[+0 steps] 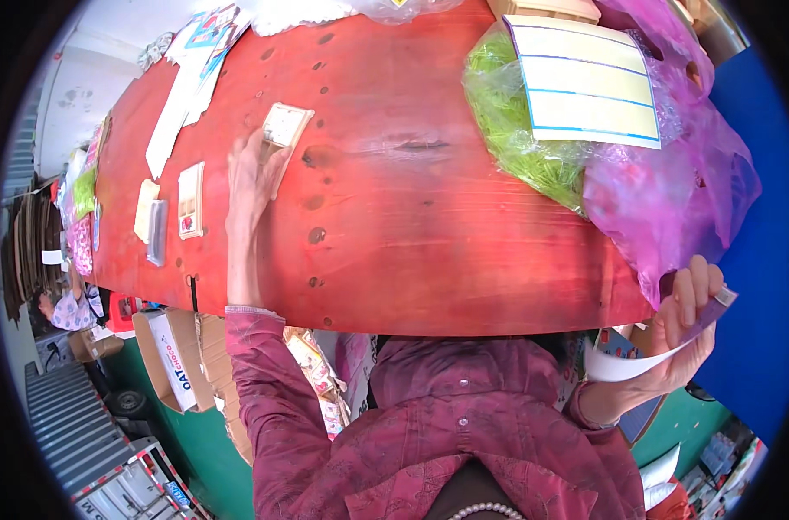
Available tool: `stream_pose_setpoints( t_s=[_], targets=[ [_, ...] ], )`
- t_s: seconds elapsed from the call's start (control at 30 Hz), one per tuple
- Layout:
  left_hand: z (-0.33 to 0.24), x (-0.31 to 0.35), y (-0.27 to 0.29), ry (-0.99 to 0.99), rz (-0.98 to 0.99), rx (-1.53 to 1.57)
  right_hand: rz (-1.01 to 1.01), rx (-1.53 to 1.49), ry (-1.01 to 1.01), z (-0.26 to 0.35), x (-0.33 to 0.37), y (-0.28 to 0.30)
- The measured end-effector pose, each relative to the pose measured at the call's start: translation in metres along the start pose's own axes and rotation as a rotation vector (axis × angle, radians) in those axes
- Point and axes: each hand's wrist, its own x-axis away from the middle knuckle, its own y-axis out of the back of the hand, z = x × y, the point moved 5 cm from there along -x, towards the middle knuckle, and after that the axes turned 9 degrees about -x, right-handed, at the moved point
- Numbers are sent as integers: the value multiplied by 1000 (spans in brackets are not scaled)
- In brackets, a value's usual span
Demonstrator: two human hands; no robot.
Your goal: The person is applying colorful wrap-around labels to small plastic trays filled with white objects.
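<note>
Maroon sleeves (412,433) meet red wooden table (412,225) over green floor (195,442).

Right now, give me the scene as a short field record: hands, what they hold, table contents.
left hand: stretched over the red table, fingers on a small card
right hand: at the table's right edge, pinching a white paper strip
bags: green bag and purple bag, far right
sheet: lined sheet lying on the bags
other cards: flat packets at left
</note>
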Motion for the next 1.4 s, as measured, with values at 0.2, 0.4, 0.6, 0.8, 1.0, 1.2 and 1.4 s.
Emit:
stream_pose_setpoints(
  t_s=[0.2,0.4,0.6,0.8,1.0,1.2,1.4],
  targets=[
    [-36,36,2,104,175,325,-61,177,-83,-30,-1,3],
    [-140,94,37,12,215,258,-174,494,-19,-42,2,9],
    [-177,121,63,92,203,392,-166,757,32,-34,5,16],
    [-187,130,108,123,597,1480,-67,1222,286,-42,12,-6],
    [-221,134,115,169,621,2012,663,1662,461,-99,33,-48],
    [-202,144,85,374,633,2169,813,1625,95,-122,32,-37],
    [-181,147,72,515,553,2211,565,1835,109,-113,24,-22]
  ],
)
